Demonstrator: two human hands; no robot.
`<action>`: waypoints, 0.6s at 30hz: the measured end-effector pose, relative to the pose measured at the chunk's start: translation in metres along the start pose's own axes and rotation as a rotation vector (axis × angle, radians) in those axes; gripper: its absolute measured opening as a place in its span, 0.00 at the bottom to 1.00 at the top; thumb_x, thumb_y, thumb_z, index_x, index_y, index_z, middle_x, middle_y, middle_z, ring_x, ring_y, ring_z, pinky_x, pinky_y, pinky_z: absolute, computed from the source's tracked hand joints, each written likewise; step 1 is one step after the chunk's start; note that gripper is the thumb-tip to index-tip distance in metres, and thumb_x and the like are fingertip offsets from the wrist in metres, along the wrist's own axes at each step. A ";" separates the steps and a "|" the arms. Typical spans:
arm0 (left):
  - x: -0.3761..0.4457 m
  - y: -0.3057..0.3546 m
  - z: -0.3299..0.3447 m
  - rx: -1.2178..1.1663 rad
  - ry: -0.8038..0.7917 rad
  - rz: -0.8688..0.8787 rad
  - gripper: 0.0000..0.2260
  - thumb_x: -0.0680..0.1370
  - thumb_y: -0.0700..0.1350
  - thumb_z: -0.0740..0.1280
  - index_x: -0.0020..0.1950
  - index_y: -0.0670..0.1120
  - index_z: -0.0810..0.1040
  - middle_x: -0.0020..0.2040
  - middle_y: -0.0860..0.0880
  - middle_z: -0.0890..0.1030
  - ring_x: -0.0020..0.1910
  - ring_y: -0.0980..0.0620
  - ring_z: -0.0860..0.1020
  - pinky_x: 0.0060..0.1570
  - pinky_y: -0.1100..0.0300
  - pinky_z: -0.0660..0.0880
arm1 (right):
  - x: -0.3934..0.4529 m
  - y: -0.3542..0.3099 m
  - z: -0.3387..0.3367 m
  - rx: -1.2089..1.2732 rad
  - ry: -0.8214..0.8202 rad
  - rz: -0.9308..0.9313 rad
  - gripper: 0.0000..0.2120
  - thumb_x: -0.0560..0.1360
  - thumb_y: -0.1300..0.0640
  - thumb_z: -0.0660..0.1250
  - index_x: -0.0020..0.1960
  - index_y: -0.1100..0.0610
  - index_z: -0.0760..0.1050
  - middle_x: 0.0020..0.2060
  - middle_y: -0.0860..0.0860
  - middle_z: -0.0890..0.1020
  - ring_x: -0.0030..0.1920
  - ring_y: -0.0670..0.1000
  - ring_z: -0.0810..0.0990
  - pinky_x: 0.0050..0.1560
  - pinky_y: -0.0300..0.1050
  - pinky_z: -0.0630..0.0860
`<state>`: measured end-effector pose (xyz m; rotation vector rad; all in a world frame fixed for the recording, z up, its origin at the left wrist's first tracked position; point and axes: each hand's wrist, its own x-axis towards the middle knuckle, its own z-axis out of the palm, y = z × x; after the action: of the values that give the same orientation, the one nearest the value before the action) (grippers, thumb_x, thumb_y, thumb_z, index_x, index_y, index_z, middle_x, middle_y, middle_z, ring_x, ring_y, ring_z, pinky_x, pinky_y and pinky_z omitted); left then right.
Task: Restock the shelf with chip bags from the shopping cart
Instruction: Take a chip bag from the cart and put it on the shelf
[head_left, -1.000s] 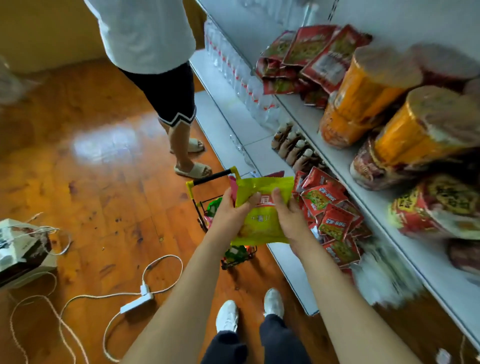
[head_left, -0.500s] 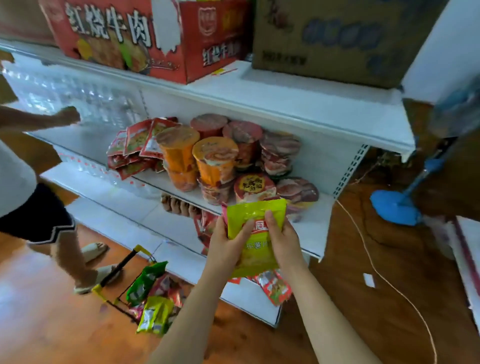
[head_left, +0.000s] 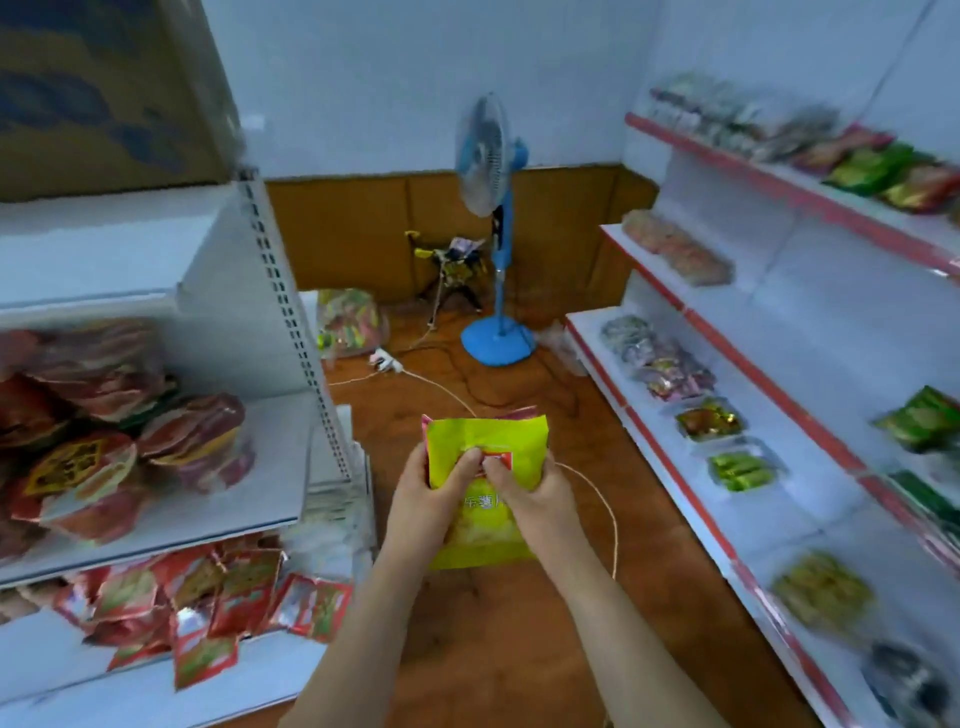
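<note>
Both hands hold a yellow-green chip bag (head_left: 483, 441) upright in front of me, over the wooden floor between two shelf units. My left hand (head_left: 426, 493) grips its left side and my right hand (head_left: 535, 493) its right side, thumbs meeting on the front. A pink edge of a second bag shows behind its top. The white shelf with red edging (head_left: 737, 364) on the right carries green and mixed snack packs. The shopping cart is out of view.
A white shelf unit (head_left: 249, 374) on the left holds noodle bowls and red sachets. A blue standing fan (head_left: 493, 234), a power strip (head_left: 385, 361) with cords, a bag of goods (head_left: 353, 322) and a small yellow cart (head_left: 452, 270) stand by the back wall.
My view has swung right, from the cart and the left shelf to the aisle and the right-hand shelf. Both hands kept hold of the bag. The other person has left the view.
</note>
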<state>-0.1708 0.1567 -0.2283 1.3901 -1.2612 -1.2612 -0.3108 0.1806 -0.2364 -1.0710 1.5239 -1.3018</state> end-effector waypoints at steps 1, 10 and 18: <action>0.001 0.001 0.024 0.000 -0.044 0.003 0.12 0.75 0.56 0.72 0.55 0.54 0.79 0.48 0.54 0.85 0.48 0.56 0.83 0.50 0.56 0.80 | 0.000 0.002 -0.023 0.003 0.042 0.001 0.14 0.71 0.49 0.76 0.54 0.51 0.79 0.44 0.42 0.86 0.44 0.43 0.85 0.44 0.39 0.80; 0.005 0.019 0.197 0.185 -0.425 0.085 0.21 0.69 0.69 0.66 0.56 0.60 0.76 0.49 0.60 0.83 0.45 0.65 0.81 0.46 0.61 0.78 | 0.013 0.044 -0.174 0.139 0.479 0.095 0.16 0.70 0.43 0.75 0.54 0.48 0.80 0.45 0.45 0.87 0.46 0.46 0.86 0.51 0.53 0.82; 0.069 0.020 0.299 0.205 -0.665 0.142 0.20 0.70 0.68 0.69 0.56 0.60 0.77 0.49 0.60 0.84 0.46 0.65 0.82 0.49 0.58 0.79 | 0.065 0.054 -0.249 0.096 0.754 0.141 0.16 0.70 0.43 0.75 0.54 0.49 0.79 0.42 0.43 0.85 0.42 0.38 0.83 0.39 0.30 0.76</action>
<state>-0.4711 0.0968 -0.2564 1.0126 -1.9445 -1.5915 -0.5713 0.1909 -0.2686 -0.3962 1.9984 -1.7631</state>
